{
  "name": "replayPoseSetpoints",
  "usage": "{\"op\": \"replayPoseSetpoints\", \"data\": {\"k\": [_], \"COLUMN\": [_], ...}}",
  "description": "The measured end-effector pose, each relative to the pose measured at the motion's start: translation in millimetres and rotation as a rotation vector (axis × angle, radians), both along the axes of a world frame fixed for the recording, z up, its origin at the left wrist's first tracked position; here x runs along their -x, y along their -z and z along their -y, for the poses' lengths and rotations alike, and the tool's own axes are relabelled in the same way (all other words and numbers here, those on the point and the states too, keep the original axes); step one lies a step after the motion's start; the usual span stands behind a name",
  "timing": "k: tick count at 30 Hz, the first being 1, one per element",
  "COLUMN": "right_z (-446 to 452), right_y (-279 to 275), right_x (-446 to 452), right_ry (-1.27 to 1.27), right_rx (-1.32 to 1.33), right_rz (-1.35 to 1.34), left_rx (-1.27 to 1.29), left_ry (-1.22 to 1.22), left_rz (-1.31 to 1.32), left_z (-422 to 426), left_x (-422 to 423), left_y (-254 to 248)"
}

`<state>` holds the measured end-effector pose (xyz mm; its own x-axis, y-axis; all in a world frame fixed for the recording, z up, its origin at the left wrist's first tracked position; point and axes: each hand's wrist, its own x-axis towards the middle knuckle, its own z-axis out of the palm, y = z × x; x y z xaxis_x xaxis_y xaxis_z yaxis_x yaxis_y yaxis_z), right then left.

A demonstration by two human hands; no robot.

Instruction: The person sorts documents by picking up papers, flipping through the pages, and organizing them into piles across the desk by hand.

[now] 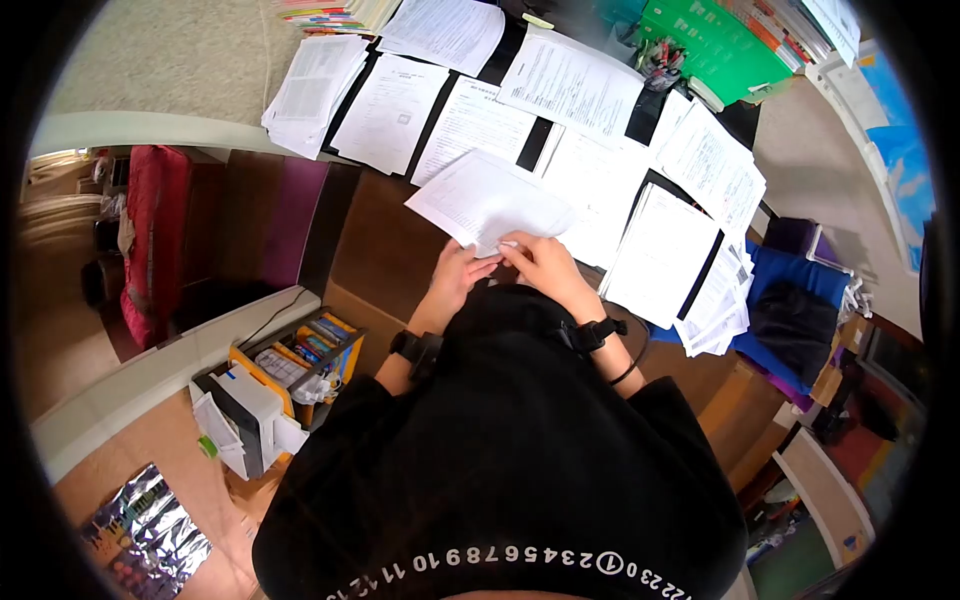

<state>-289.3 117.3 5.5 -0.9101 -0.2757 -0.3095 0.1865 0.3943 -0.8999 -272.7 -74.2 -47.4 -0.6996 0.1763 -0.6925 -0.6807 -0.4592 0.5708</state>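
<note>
Both of my hands meet at the near edge of a white printed sheet (490, 195), which slants up over the front of the desk. My left hand (461, 275) has its fingers at the sheet's lower corner. My right hand (545, 268) pinches the same edge, thumb and fingertips together. Beyond the sheet, stacks of printed paper lie in rows: one stack (393, 112) at the left, another (475, 130) right behind the sheet, a wide one (570, 88) further back, and a stack (660, 255) to the right of my hands.
A green box (715, 45) stands at the back right beside a bunch of pens (660, 62). Fanned papers (718, 305) lie at the desk's right end, near a dark cloth (795, 325). A bin of folders (255, 415) is on the lower left.
</note>
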Motion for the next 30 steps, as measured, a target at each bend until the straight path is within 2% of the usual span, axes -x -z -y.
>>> {"op": "replayPoseSetpoints", "data": {"k": [3, 8, 11, 15, 17, 19, 20, 22, 23, 27, 30], "right_z": [9.4, 23.8, 33.1, 40.8, 46.5, 57.3, 60.8, 64.0, 59.2, 71.3, 53.5], "right_y": [0.0, 4.5, 30.8, 38.0, 34.4, 24.9, 23.8, 28.3, 34.8, 27.0, 33.6], "right_x": [15.9, 44.0, 52.7, 67.5, 74.4, 78.9, 83.1, 85.5, 81.9, 89.8, 93.0], "right_ry": [0.04, 0.141, 0.297, 0.396, 0.486, 0.612, 0.587, 0.607, 0.551, 0.716, 0.726], "right_rx": [0.065, -0.094, -0.123, -0.172, 0.054, 0.262, 0.287, 0.282, 0.172, 0.214, 0.086], "right_rz": [-0.058, 0.009, -0.059, 0.032, 0.169, 0.345, 0.277, 0.259, 0.272, 0.279, 0.218], "left_rx": [-0.009, -0.078, -0.193, -0.247, -0.3, -0.333, -0.351, -0.302, -0.204, 0.139, 0.154], "left_ry": [0.018, -0.024, 0.107, 0.202, 0.169, -0.012, -0.089, -0.154, -0.119, -0.021, 0.01], "left_rz": [-0.044, 0.002, 0.052, 0.105, 0.167, 0.301, 0.36, 0.383, 0.319, 0.264, 0.214], "left_z": [14.1, 34.0, 46.2, 54.0, 63.6, 80.9, 86.5, 103.3, 112.0, 129.1, 120.3], "left_x": [13.4, 53.4, 86.5, 120.2, 132.8, 146.4, 159.6, 176.9, 185.3, 200.2, 201.7], "left_y": [-7.2, 7.5, 10.7, 17.7, 29.5, 46.1, 49.6, 79.4, 76.5, 81.6, 80.7]}}
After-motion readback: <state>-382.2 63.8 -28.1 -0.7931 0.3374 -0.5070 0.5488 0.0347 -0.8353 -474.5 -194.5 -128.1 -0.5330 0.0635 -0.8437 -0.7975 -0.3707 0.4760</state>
